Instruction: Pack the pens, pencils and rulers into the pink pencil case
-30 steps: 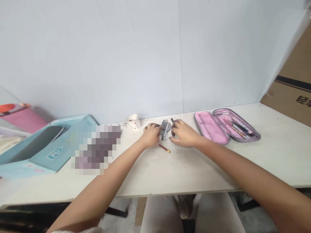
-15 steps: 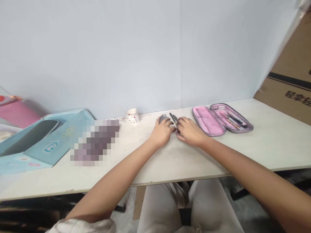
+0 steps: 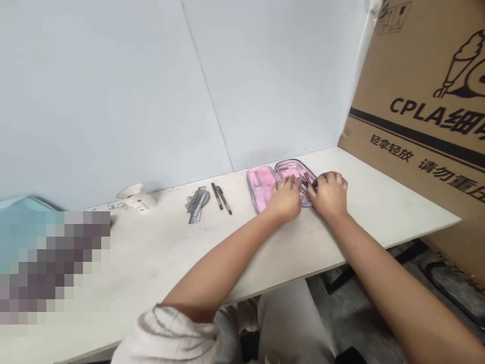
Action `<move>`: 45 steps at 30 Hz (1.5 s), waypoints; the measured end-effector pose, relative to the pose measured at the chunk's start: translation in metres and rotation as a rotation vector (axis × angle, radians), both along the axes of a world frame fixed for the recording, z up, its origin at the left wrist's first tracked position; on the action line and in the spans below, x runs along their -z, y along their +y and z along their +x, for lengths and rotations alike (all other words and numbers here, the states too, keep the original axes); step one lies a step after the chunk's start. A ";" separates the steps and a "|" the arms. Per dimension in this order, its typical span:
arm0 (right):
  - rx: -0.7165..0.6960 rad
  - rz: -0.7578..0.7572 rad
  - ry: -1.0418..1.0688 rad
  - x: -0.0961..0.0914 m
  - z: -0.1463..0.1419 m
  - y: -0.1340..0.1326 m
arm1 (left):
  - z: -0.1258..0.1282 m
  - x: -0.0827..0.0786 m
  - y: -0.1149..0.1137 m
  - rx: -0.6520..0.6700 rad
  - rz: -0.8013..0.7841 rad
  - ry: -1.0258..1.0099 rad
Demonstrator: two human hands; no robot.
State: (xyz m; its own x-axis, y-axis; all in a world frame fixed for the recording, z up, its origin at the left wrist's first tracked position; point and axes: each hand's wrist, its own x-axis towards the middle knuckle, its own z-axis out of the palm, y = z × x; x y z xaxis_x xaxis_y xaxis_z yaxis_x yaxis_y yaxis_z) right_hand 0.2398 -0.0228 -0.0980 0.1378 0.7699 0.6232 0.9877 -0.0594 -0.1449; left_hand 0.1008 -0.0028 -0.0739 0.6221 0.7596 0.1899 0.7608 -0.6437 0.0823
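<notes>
An unzipped pink pencil case (image 3: 261, 181) with a grey edge lies spread on the table, and both hands are at it. Over its middle my left hand (image 3: 286, 199) rests with bent, parted fingers; its fingertips are partly hidden among the contents. My right hand (image 3: 330, 194) is closed at the case's right half, with a red pencil (image 3: 307, 177) sticking up from its fingers. Dark pens show between the hands. Left of the case lie two black pens (image 3: 222, 197) side by side, and a grey and clear ruler set (image 3: 197, 203).
A paper cup (image 3: 141, 198) stands by the wall, with dark crumbs beside it. On the left are a light-blue box (image 3: 26, 222) and a blurred-out object (image 3: 56, 268). A large cardboard carton (image 3: 417, 126) rises beyond the table's right end.
Both hands have moved right, from the pens and rulers to the pencil case. The two black pens and rulers now lie uncovered on the table. The view has turned right.
</notes>
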 end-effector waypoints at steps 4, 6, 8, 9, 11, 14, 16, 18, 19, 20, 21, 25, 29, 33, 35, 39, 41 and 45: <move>0.019 -0.058 0.043 0.004 0.008 0.003 | 0.019 0.008 0.008 0.031 -0.062 0.018; 0.019 -0.070 0.059 0.004 0.008 0.003 | 0.020 0.010 0.009 0.028 -0.069 -0.003; 0.012 -0.066 0.065 0.004 0.007 0.001 | 0.017 0.011 0.007 0.028 -0.064 -0.040; 0.007 -0.062 0.062 0.005 0.007 0.001 | 0.014 0.011 0.005 0.033 -0.061 -0.055; -0.007 -0.056 0.043 0.007 0.007 -0.001 | 0.005 0.009 0.001 0.044 -0.058 -0.066; -0.026 -0.036 -0.004 0.009 0.008 -0.004 | -0.019 0.003 -0.006 0.035 -0.051 -0.064; -0.038 -0.024 -0.032 0.008 0.006 -0.005 | -0.042 -0.001 -0.010 0.001 -0.045 -0.067; -0.053 -0.022 -0.051 0.003 -0.002 -0.006 | -0.071 -0.005 -0.012 -0.045 -0.036 -0.076; -0.070 -0.023 -0.060 0.000 -0.010 -0.007 | -0.086 -0.006 -0.012 -0.071 -0.032 -0.084; -0.096 -0.025 -0.070 -0.004 -0.020 -0.007 | -0.101 -0.007 -0.013 -0.099 -0.029 -0.093; -0.136 -0.030 -0.084 -0.009 -0.032 -0.007 | -0.116 -0.008 -0.014 -0.129 -0.028 -0.100; -0.361 -0.120 -0.156 -0.026 -0.101 -0.006 | -0.173 -0.008 -0.019 -0.242 -0.009 -0.113; -0.489 -0.266 -0.212 -0.032 -0.166 -0.001 | -0.223 -0.010 -0.032 -0.296 0.025 -0.129; -0.459 -0.398 -0.298 -0.029 -0.201 0.004 | -0.268 -0.015 -0.049 -0.353 0.013 -0.124; -0.436 -0.441 -0.339 -0.027 -0.206 0.005 | -0.285 -0.017 -0.056 -0.376 0.004 -0.119; -0.317 -0.376 -0.384 -0.032 -0.196 0.004 | -0.301 -0.018 -0.063 -0.376 0.005 -0.135; -0.271 -0.299 -0.405 -0.039 -0.188 0.000 | -0.300 -0.018 -0.064 -0.342 0.021 -0.162; -0.361 -0.204 -0.426 -0.058 -0.180 -0.016 | -0.285 -0.024 -0.067 -0.275 0.147 -0.209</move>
